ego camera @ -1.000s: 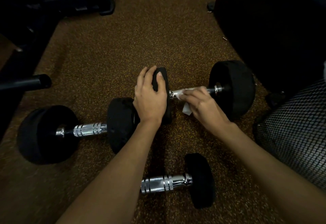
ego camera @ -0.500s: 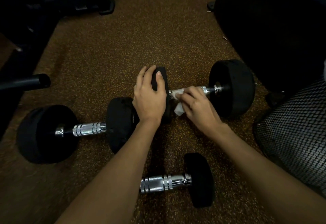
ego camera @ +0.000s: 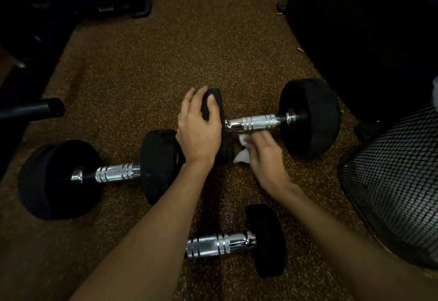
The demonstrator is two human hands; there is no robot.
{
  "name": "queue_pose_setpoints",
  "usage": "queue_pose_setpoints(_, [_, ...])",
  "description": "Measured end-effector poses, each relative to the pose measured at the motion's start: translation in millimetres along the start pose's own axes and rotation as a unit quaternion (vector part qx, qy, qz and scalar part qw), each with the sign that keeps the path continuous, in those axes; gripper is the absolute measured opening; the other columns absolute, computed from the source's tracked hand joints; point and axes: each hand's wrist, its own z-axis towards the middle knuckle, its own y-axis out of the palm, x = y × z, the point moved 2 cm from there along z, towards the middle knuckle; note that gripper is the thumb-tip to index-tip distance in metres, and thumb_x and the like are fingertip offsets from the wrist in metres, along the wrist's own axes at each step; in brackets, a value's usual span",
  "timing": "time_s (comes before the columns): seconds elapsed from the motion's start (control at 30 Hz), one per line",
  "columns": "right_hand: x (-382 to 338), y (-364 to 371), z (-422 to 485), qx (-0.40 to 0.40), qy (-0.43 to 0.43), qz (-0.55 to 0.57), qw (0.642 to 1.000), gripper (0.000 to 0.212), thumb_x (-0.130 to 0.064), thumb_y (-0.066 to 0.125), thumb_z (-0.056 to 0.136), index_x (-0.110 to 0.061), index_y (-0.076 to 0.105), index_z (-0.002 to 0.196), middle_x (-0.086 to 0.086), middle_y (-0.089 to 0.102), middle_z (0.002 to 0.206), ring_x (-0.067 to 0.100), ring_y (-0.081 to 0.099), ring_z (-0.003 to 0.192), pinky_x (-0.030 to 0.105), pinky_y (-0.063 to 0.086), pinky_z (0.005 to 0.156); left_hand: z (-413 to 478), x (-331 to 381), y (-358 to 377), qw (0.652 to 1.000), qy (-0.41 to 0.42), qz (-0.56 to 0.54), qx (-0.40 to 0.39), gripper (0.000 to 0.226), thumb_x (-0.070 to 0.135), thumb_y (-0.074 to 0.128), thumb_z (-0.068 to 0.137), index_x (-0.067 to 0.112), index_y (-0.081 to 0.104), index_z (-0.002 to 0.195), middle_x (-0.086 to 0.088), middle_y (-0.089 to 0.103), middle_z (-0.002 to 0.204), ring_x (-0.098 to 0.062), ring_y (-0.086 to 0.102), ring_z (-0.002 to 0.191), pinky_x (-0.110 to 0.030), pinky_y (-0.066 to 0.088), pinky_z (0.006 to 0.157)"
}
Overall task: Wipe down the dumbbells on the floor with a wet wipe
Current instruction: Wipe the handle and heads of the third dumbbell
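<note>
Dumbbell (ego camera: 258, 122) and wipe (ego camera: 243, 157) in hands (ego camera: 199, 132) (ego camera: 266, 158)

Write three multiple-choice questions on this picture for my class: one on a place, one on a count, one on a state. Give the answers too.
1. Where does the left hand rest?
A. on a black end weight of the far dumbbell
B. on a bench
C. on a kettlebell

2. How many dumbbells lie on the floor?
A. two
B. three
C. four

3. What is the right hand doing?
A. hanging empty
B. gripping a bottle
C. holding a white wipe

Answers:
1 A: its fingers curl over the top of that weight.
2 B: besides the far one there are the left dumbbell and the near dumbbell.
3 C: the wipe is crumpled at its fingers, just below the bare chrome handle.
</note>
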Motion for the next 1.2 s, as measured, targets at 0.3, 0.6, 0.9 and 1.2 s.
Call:
queue_pose_setpoints(0.3, [-16.8, 17.4, 36.0, 0.109, 0.473, 0.736, 0.471, 0.032, 0.013, 0.030, 0.092, 0.006, 0.056, 0.109, 0.024, 0.057, 0.117, 0.036, 0.055, 0.116, 0.045, 0.048, 0.089, -1.2, -0.9, 0.2, 1.000, 0.001, 0.004, 0.001, 0.039, 0.042, 0.039, 0.096, 0.029, 0.056, 0.128, 0.007, 0.046, 0.142, -0.011, 0.045, 0.127, -0.021, 0.033, 0.093])
queue_pose_setpoints(0.6, [-25.5, 15.7, 38.6, 0.085, 0.494, 0.723, 0.476, 0.042, 0.015, 0.026, 0.092, 0.008, 0.050, 0.126, 0.026, 0.054, 0.124, 0.036, 0.052, 0.120, 0.041, 0.046, 0.096, -0.4, -0.8, 1.1, 1.000, -0.001, 0.010, 0.003, 0.039, 0.042, 0.039, 0.096, 0.028, 0.056, 0.128, 0.007, 0.047, 0.142, -0.011, 0.045, 0.128, -0.019, 0.030, 0.093])
queue_pose_setpoints(0.9, [-36.9, 17.0, 44.8, 0.081, 0.517, 0.686, 0.505, 0.049, 0.015, 0.019, 0.091, 0.006, 0.049, 0.128, 0.025, 0.048, 0.138, 0.033, 0.046, 0.129, 0.037, 0.038, 0.103, -0.8, -1.1, 1.1, 1.000, -0.001, 0.008, 0.005, 0.039, 0.042, 0.039, 0.095, 0.029, 0.057, 0.127, 0.007, 0.048, 0.141, -0.011, 0.046, 0.127, -0.023, 0.035, 0.096])
queue_pose_setpoints(1.2, [-37.8, 11.3, 42.6, 0.017, 0.459, 0.699, 0.548, 0.026, 0.016, 0.039, 0.091, 0.001, 0.055, 0.076, 0.013, 0.058, 0.078, 0.017, 0.056, 0.073, 0.027, 0.041, 0.100, -1.7, -3.3, 1.6, 1.000, 0.007, -0.004, 0.009, 0.039, 0.041, 0.040, 0.095, 0.027, 0.058, 0.127, 0.005, 0.049, 0.140, -0.010, 0.046, 0.128, -0.020, 0.034, 0.096])
